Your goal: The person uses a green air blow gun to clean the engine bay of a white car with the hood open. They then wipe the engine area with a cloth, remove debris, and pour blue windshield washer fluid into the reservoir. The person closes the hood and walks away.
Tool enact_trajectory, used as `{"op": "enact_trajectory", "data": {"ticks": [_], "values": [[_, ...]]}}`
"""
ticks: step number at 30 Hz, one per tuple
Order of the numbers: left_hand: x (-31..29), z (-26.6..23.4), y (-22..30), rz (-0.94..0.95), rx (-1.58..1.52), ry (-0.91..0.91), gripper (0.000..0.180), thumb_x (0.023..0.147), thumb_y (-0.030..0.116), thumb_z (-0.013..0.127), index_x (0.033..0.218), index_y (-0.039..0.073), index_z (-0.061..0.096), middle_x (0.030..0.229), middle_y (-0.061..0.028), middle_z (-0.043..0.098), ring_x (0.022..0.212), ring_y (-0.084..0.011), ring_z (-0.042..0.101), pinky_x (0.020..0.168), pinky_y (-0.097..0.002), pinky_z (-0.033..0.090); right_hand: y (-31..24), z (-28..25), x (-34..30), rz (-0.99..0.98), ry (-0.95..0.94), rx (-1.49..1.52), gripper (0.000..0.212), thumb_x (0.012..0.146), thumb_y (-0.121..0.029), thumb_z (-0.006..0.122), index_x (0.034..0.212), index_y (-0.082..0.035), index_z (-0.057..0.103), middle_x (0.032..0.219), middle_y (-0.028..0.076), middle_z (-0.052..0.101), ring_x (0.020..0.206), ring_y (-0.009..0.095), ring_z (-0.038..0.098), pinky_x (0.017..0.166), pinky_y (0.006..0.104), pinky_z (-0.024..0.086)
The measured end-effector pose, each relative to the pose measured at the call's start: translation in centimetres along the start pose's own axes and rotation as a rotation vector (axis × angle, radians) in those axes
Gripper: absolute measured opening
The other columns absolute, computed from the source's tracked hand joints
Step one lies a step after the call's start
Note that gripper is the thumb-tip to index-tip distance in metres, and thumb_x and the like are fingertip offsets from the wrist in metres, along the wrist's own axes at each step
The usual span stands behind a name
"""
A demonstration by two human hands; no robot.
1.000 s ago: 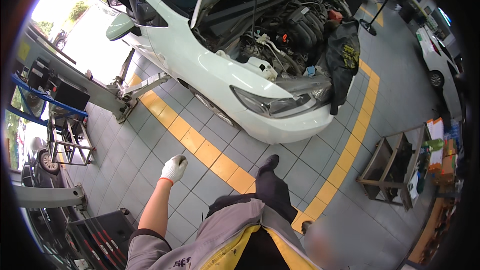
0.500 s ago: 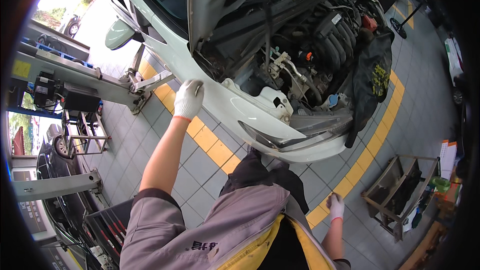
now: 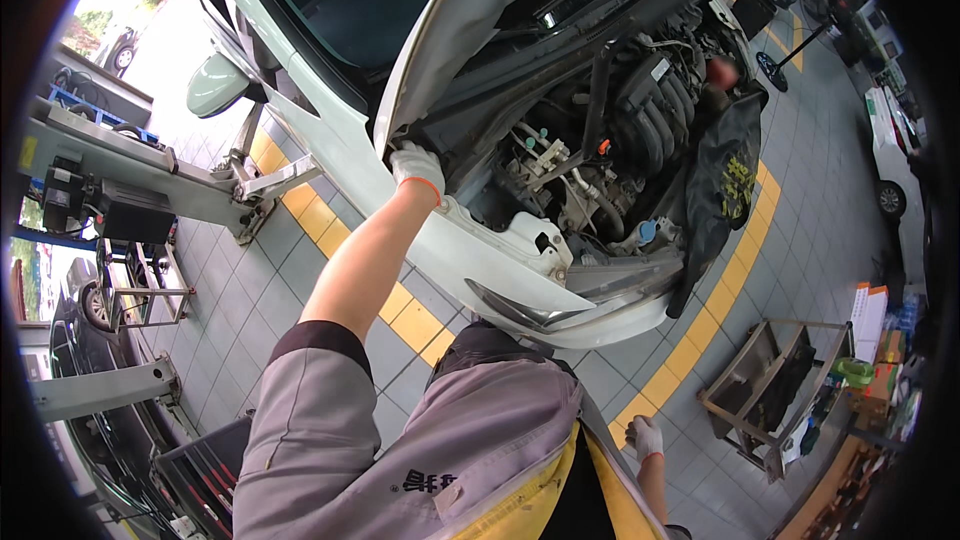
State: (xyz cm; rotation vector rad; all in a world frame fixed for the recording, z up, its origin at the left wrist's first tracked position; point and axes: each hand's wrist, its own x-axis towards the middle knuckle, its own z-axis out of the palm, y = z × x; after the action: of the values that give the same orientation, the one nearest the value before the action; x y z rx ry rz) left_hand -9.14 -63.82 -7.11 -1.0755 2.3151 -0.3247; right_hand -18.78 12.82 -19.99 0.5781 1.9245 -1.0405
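A pale car stands before me with its hood (image 3: 425, 50) raised over the engine bay (image 3: 570, 170). My left hand (image 3: 416, 166), in a white knit glove with an orange cuff, lies at the inner edge of the fender (image 3: 450, 245), close to the hood's lower corner. Its fingers reach forward over the edge, their tips partly hidden. Down by my right side hangs my right hand (image 3: 646, 436), also gloved, its fingers curled and nothing showing in them. The headlight (image 3: 520, 308) and a blue reservoir cap (image 3: 646, 232) lie ahead of me.
A black cover (image 3: 722, 190) drapes over the car's front. Right of me stands a metal cart (image 3: 775, 395) near boxes. On the left are a lift arm (image 3: 275, 180), a small rack (image 3: 150, 290) and a dark car (image 3: 85, 360). Yellow tiles (image 3: 415, 320) cross the grey floor.
My left hand has moved from outside the fender, forward and right, to the engine bay's edge. The view has shifted nearer the car. My right hand still hangs low with curled fingers.
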Motion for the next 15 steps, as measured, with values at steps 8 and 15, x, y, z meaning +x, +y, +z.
{"op": "enact_trajectory", "data": {"ticks": [8,15], "values": [[-5.6,0.7,-1.6,0.007,-0.483,0.573,0.05,0.093,0.026,0.061,0.14,0.007,0.061,0.15,-0.029,0.046,0.114,-0.0405,0.064,0.099,-0.0483,0.057,-4.2,2.4,0.8,-0.078,-0.046,-0.071,0.033,0.101,-0.021,0.063,0.127,-0.001,0.064,0.1,0.008,0.069,0.082,0.016,0.067,0.071,0.0319,0.055],[-4.5,-0.1,0.3,-0.162,-0.598,0.213,0.054,0.099,0.032,0.055,0.147,0.007,0.054,0.153,-0.0287,0.043,0.103,-0.0413,0.073,0.087,-0.0505,0.061,-4.5,2.5,0.7,-0.032,-0.08,-0.159,0.03,0.1,-0.018,0.062,0.123,0.001,0.066,0.098,0.008,0.069,0.081,0.016,0.066,0.071,0.0329,0.056]]}}
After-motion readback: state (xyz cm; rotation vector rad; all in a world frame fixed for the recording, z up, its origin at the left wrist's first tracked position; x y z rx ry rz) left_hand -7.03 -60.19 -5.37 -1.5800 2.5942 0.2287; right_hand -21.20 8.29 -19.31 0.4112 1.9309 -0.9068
